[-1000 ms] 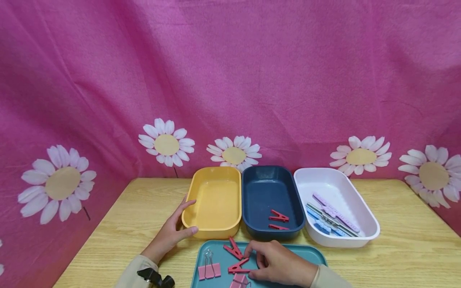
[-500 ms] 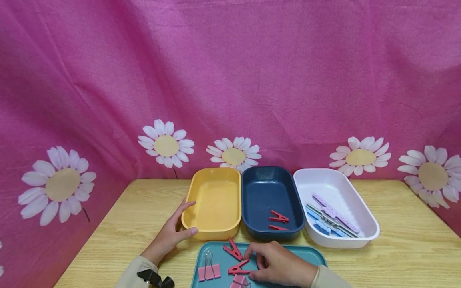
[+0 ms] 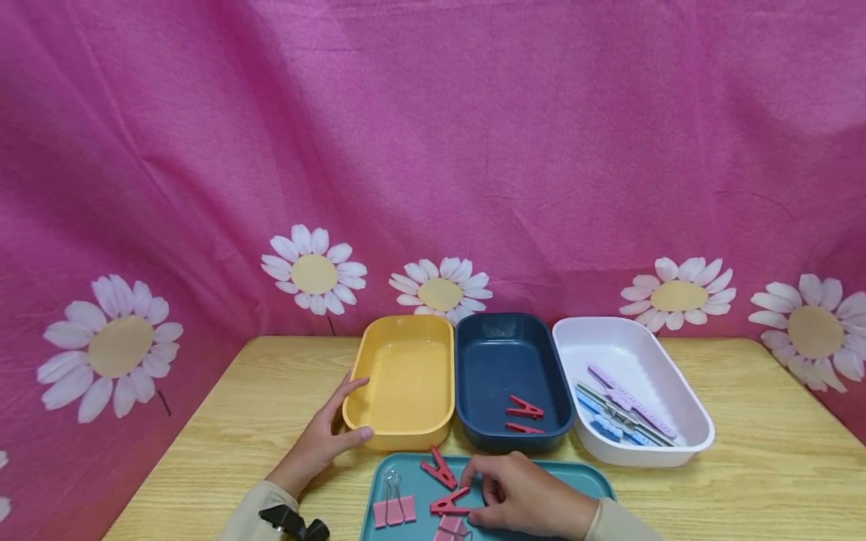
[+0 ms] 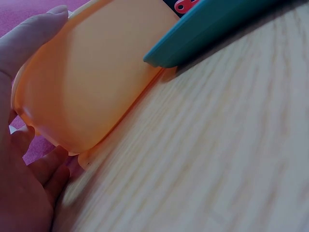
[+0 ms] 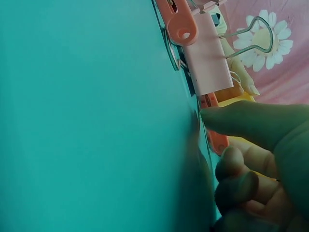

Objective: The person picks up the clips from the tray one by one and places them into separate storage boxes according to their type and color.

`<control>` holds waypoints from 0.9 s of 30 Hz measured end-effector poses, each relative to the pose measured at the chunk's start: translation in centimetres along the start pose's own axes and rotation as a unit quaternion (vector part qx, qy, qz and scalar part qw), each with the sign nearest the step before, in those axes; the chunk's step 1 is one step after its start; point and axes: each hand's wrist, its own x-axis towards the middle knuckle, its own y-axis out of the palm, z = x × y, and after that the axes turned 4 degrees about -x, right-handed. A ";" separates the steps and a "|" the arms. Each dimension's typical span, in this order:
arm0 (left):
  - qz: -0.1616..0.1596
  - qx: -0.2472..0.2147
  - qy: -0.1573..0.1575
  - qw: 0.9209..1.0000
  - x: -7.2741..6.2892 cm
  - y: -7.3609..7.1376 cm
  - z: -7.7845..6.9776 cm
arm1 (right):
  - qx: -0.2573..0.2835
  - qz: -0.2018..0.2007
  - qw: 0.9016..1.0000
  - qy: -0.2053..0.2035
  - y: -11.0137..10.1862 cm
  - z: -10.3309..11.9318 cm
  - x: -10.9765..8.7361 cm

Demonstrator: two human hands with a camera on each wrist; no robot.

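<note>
My left hand (image 3: 325, 439) holds the near-left corner of the yellow bin (image 3: 398, 436). Its thumb lies along the front wall, and a forefinger hooks over the left rim. Over the teal tray (image 3: 588, 477), my right hand (image 3: 524, 496) has thumb and forefinger at the spread arms of a red clothespin (image 3: 443, 503), pinching it. Just behind lies another red clothespin (image 3: 440, 469). A pink binder clip (image 3: 449, 528) sits right by the right thumb, partly cut off in the head view. At the tray's left is a second pink binder clip (image 3: 395, 511).
Beside the yellow bin stands a navy bin (image 3: 501, 376) with red clothespins (image 3: 524, 408) in it. Further right, a white bin (image 3: 643, 454) holds purple, blue and green long clips (image 3: 629, 398). A pink flowered cloth (image 3: 433, 150) hangs behind the wooden table (image 3: 196, 451).
</note>
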 end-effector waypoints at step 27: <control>0.001 -0.002 -0.007 1.000 -0.1 -0.1 -0.1 | -0.032 -0.049 0.998 -0.037 -1.2 0.5 -0.2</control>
